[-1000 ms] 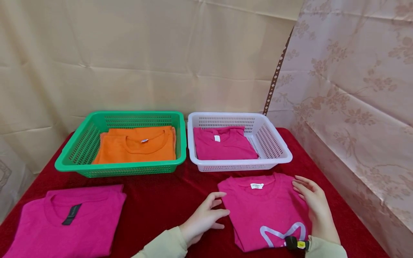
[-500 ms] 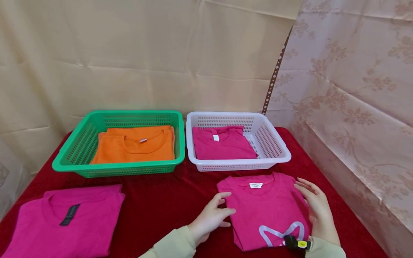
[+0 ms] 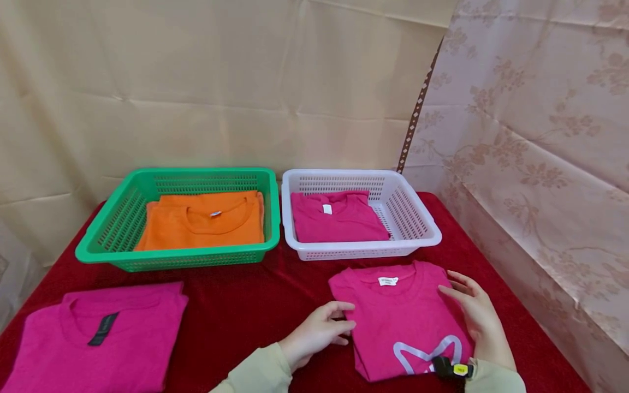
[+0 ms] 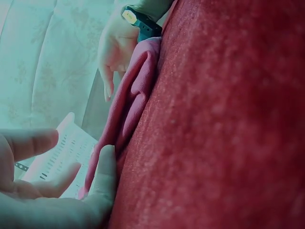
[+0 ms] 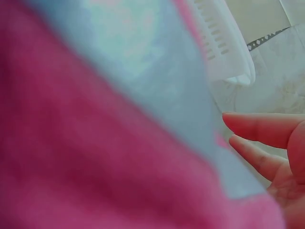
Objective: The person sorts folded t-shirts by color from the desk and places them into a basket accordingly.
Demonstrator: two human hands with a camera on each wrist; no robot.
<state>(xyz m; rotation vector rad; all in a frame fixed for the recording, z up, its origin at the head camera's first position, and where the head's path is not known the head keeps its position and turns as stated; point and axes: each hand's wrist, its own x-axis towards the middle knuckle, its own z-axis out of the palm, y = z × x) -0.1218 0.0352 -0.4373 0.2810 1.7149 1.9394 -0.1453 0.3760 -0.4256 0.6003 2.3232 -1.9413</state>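
A folded pink T-shirt [image 3: 408,316] with a white neck label and a pale star-like outline lies at the right front of the table. My left hand [image 3: 319,333] is at its left edge, fingers loosely bent and spread. In the left wrist view a finger of that hand meets the shirt's side [image 4: 128,100], and nothing is pinched. On the other side, my right hand [image 3: 476,311] has its fingers at the shirt's upper right edge, thumb apart. The right wrist view shows its fingers [image 5: 262,129] extended beside the blurred shirt; whether they touch it I cannot tell.
Behind stand a green basket [image 3: 177,255] with folded orange shirts [image 3: 216,226] and a white basket [image 3: 363,251] with a folded pink shirt [image 3: 339,221]. Another folded magenta shirt [image 3: 103,344] lies front left on the red tablecloth [image 3: 236,305]. Curtains [image 3: 245,82] hang behind.
My left hand has moved right, then slightly down, to the shirt's left edge. The fingers of my right hand have shifted slightly along the right edge. The shirt lies nearly as before.
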